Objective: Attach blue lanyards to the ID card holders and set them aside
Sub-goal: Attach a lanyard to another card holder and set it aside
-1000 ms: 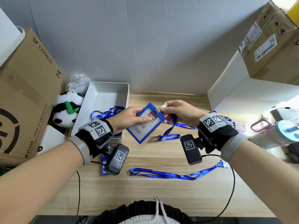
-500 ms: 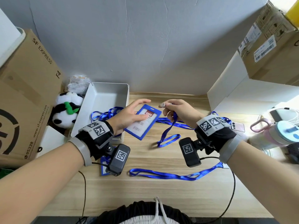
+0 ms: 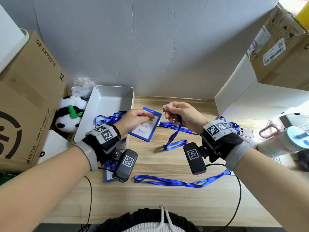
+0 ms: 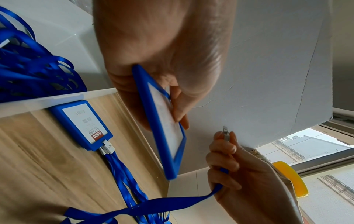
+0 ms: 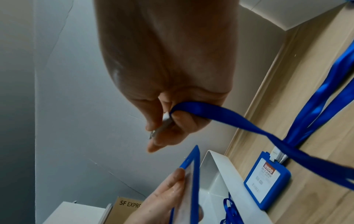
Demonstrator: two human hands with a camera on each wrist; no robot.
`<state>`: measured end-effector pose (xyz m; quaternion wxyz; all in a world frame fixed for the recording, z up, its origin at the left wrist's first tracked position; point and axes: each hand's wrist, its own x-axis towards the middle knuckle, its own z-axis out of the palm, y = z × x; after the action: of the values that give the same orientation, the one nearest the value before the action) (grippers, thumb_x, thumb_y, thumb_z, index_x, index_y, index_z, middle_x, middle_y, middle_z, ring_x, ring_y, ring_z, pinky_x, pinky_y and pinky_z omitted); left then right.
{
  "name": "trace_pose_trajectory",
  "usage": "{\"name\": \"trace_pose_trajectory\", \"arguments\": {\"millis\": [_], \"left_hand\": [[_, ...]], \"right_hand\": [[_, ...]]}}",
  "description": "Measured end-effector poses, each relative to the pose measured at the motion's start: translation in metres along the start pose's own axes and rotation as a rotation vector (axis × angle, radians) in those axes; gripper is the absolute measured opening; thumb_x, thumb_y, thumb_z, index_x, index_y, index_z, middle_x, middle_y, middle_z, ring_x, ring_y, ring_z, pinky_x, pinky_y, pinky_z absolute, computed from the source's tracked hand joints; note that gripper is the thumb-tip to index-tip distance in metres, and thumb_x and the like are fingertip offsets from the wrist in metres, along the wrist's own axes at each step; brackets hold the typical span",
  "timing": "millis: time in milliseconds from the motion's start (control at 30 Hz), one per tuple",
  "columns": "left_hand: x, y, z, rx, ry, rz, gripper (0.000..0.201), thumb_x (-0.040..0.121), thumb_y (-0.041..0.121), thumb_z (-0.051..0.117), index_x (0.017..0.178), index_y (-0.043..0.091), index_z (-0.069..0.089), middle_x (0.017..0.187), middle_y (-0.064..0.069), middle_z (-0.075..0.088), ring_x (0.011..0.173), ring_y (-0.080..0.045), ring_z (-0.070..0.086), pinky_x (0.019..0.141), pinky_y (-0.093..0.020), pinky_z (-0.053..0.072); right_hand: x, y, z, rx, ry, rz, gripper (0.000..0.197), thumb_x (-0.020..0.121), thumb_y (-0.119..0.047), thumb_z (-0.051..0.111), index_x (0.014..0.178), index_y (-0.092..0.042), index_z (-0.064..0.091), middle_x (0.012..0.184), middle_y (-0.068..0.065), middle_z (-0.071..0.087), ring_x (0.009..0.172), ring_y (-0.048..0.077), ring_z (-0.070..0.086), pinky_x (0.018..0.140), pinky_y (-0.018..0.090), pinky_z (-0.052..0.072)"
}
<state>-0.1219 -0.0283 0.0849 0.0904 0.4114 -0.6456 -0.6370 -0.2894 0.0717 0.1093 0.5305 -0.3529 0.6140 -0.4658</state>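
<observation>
My left hand [image 3: 133, 121] grips a blue ID card holder [image 3: 148, 128] by its upper edge, tilted above the table; the same holder [image 4: 162, 128] shows edge-on in the left wrist view. My right hand [image 3: 177, 113] pinches the metal clip [image 3: 164, 107] of a blue lanyard [image 3: 173, 139], whose strap hangs down to the wood. The clip [image 5: 162, 125] stands a short gap to the right of the holder's slot, not touching it. A second holder [image 4: 82, 125] lies flat on the table with lanyard clips on its end.
An open white box [image 3: 115, 101] with loose blue lanyards [image 3: 108, 119] beside it stands at the left, by a panda plush [image 3: 68, 114] and a cardboard box [image 3: 25, 97]. Another lanyard [image 3: 175, 182] lies near the front. A bottle [image 3: 284, 141] and phone [image 3: 245, 133] sit at the right.
The clip and the holder's top were together a second ago; the hands have drawn apart. My left hand shifted its grip and lowered the holder to the left.
</observation>
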Motion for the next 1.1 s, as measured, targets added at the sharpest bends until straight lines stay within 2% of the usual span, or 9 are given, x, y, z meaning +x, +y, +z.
{"name": "trace_pose_trajectory", "arguments": {"millis": [100,333,500,667,800,867,933,1067,1100], "left_hand": [[-0.001,0.001,0.003,0.018,-0.006,-0.004,0.017,0.092,0.006,0.055,0.102,0.012,0.068,0.094,-0.001,0.064,0.075,-0.011,0.060,0.057,-0.013,0.050],[-0.002,0.004,0.006,0.048,-0.011,-0.004,0.019,0.092,0.007,0.054,0.105,0.010,0.068,0.094,0.002,0.064,0.077,-0.010,0.059,0.053,-0.010,0.049],[-0.003,0.009,0.005,0.027,-0.017,0.004,0.017,0.092,0.011,0.055,0.098,0.014,0.070,0.102,-0.004,0.067,0.088,-0.019,0.061,0.073,-0.024,0.050],[-0.006,0.020,0.003,-0.082,-0.079,-0.002,0.037,0.090,0.038,0.054,0.101,0.007,0.071,0.104,-0.016,0.070,0.097,-0.031,0.066,0.092,-0.041,0.048],[-0.008,0.028,0.008,0.041,-0.036,0.120,0.040,0.093,0.043,0.048,0.074,0.014,0.069,0.082,-0.003,0.068,0.075,-0.014,0.060,0.075,-0.026,0.045],[-0.007,0.025,0.010,0.098,-0.043,0.169,0.032,0.092,0.038,0.054,0.072,0.016,0.065,0.078,0.000,0.064,0.068,-0.008,0.057,0.066,-0.019,0.043],[-0.006,0.021,0.010,0.100,-0.039,0.180,0.025,0.090,0.033,0.058,0.076,0.016,0.067,0.078,0.005,0.065,0.064,0.001,0.057,0.061,-0.011,0.043],[-0.006,0.015,0.008,0.025,-0.026,0.193,0.017,0.086,0.021,0.065,0.101,0.013,0.067,0.094,-0.003,0.068,0.081,-0.009,0.061,0.074,-0.019,0.050],[-0.005,0.012,0.007,-0.014,-0.045,0.195,0.028,0.084,0.015,0.067,0.112,0.017,0.062,0.101,-0.005,0.067,0.086,-0.011,0.062,0.077,-0.021,0.053]], "right_hand": [[0.000,-0.003,-0.001,0.006,0.023,-0.012,0.020,0.097,-0.019,0.048,0.079,-0.015,0.056,0.066,-0.004,0.055,0.054,0.007,0.042,0.044,0.015,0.027],[0.000,-0.006,0.000,0.065,-0.017,0.057,0.028,0.100,-0.026,0.039,0.090,-0.012,0.061,0.066,-0.005,0.030,0.055,0.008,0.025,0.048,0.018,0.019],[-0.001,-0.006,0.005,0.054,-0.043,0.030,0.026,0.101,-0.022,0.037,0.094,-0.008,0.057,0.067,-0.004,0.031,0.057,0.009,0.024,0.052,0.020,0.019],[-0.002,-0.007,0.008,-0.073,-0.008,-0.014,0.024,0.101,-0.017,0.039,0.081,-0.010,0.051,0.064,-0.004,0.032,0.054,0.008,0.022,0.047,0.017,0.021],[0.000,-0.006,0.013,-0.323,0.040,-0.049,0.030,0.101,-0.015,0.038,0.072,-0.015,0.047,0.062,-0.005,0.032,0.049,0.006,0.025,0.043,0.015,0.024],[0.001,-0.005,0.015,-0.445,0.056,-0.087,0.032,0.100,-0.013,0.038,0.069,-0.017,0.046,0.062,-0.006,0.035,0.051,0.008,0.027,0.045,0.012,0.026],[0.002,-0.005,0.015,-0.487,0.083,-0.116,0.032,0.099,-0.014,0.039,0.069,-0.018,0.046,0.062,-0.006,0.038,0.053,0.009,0.029,0.048,0.013,0.027],[0.006,-0.012,0.014,-0.260,0.241,-0.143,0.030,0.100,-0.017,0.038,0.072,-0.018,0.050,0.050,-0.014,0.040,0.046,0.005,0.027,0.043,0.018,0.023],[0.006,-0.016,0.013,-0.152,0.254,-0.147,0.028,0.100,-0.018,0.038,0.074,-0.016,0.050,0.049,-0.014,0.036,0.044,0.004,0.025,0.042,0.018,0.019]]}}
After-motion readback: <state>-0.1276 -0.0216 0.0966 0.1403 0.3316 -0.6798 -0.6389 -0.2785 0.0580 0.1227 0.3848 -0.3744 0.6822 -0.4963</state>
